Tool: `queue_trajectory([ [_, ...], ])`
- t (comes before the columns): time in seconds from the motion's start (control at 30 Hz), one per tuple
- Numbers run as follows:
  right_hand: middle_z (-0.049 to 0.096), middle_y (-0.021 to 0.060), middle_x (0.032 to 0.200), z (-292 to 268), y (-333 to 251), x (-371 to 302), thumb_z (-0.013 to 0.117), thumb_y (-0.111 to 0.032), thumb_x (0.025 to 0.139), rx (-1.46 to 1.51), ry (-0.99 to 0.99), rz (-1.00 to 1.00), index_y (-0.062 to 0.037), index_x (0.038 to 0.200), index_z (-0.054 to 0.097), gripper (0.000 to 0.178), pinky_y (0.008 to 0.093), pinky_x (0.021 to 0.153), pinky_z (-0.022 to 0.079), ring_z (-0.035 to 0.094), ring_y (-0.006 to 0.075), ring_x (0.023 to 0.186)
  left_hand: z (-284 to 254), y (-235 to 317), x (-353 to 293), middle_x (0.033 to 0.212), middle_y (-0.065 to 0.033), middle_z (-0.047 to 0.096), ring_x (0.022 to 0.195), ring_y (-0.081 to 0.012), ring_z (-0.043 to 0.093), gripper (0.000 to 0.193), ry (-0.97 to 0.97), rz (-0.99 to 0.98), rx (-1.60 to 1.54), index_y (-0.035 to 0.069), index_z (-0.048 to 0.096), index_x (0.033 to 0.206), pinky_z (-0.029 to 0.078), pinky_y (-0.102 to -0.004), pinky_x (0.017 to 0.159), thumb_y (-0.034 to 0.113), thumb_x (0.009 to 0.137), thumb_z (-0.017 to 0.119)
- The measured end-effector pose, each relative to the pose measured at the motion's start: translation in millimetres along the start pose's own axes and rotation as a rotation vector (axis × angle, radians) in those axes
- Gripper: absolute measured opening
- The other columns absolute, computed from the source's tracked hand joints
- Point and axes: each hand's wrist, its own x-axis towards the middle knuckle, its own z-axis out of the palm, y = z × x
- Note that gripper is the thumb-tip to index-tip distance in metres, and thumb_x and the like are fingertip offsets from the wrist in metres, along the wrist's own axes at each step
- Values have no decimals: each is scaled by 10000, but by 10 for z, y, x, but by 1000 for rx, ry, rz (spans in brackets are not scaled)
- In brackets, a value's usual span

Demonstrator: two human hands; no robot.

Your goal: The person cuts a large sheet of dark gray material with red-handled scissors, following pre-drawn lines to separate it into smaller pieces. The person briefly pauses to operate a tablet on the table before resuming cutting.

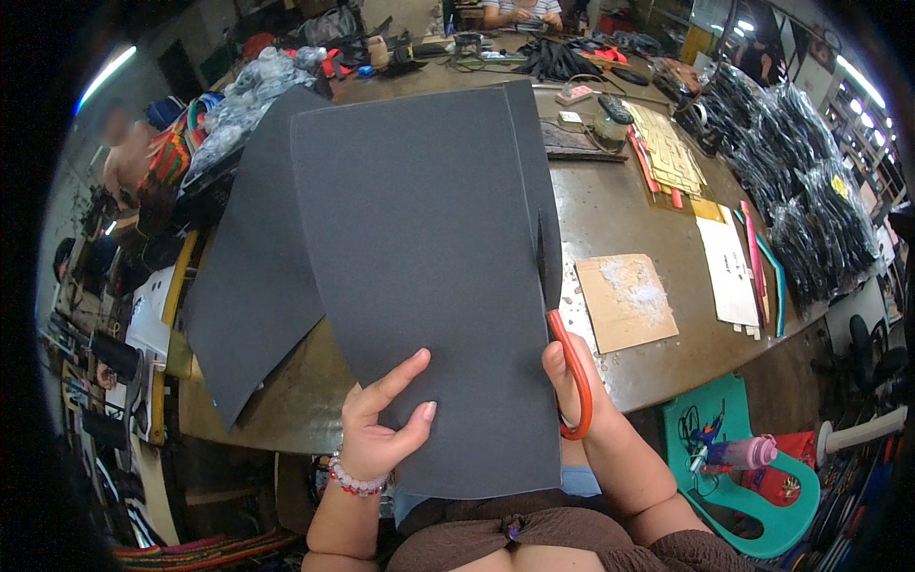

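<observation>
A large black sheet (410,210) with thin pale lines marked near its edges is held up before me over the table. My left hand (381,429) grips its lower left edge, thumb and index finger on top, the other fingers hidden beneath. In my right hand (581,381) are scissors (577,381) with orange-red handles, at the sheet's right edge. Their blades are mostly hidden; a narrow strip stands apart from the sheet along a cut there. Another black sheet (248,257) lies to the left, partly behind the held one.
On the table (629,200) to the right lie a cardboard piece (627,300) with whitish bits, a white card (726,272) and yellowish templates (664,148). Plastic-wrapped black goods (801,172) pile up at the far right. A green stool (743,477) holds a pink bottle (743,453). A person (522,11) sits opposite.
</observation>
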Motion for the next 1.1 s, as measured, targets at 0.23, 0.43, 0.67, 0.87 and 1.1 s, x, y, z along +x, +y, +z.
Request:
queue_trajectory([
  [0.23,333,-34,564,36,-25,-22,476,-453,850,73,60,-28,-34,633,400,478,237,467,281,317,59,563,8,-7,-4,1042,-115,590,973,-184,557,445,5,-5,-16,8,561,1095,378,-276,878,-37,655,601],
  [0.43,321,-37,560,19,6,-31,459,-480,849,26,62,12,-34,615,383,510,242,463,267,310,59,564,13,-8,-1,1048,-112,591,974,-187,560,446,-1,-16,3,7,563,1092,380,-277,880,-35,650,605],
  [0.67,324,-34,564,17,16,-9,448,-483,852,-88,112,-6,-27,615,392,517,241,465,266,315,57,571,15,6,15,1049,-108,593,972,-186,563,449,-16,-25,-5,11,567,1090,378,-279,884,-34,645,612],
  [0.87,329,-38,582,-59,-22,77,425,-453,871,23,156,-61,-33,623,424,488,232,470,267,313,51,575,87,35,-16,1057,-106,594,971,-179,565,448,-87,-11,-38,20,569,1090,382,-274,884,-31,648,622],
  [1.1,305,-53,582,-48,6,59,431,-489,858,34,182,-92,-54,600,379,508,230,467,247,287,48,567,89,31,-32,1061,-96,592,977,-174,558,455,-98,-48,-66,27,566,1100,379,-274,886,-33,652,616],
])
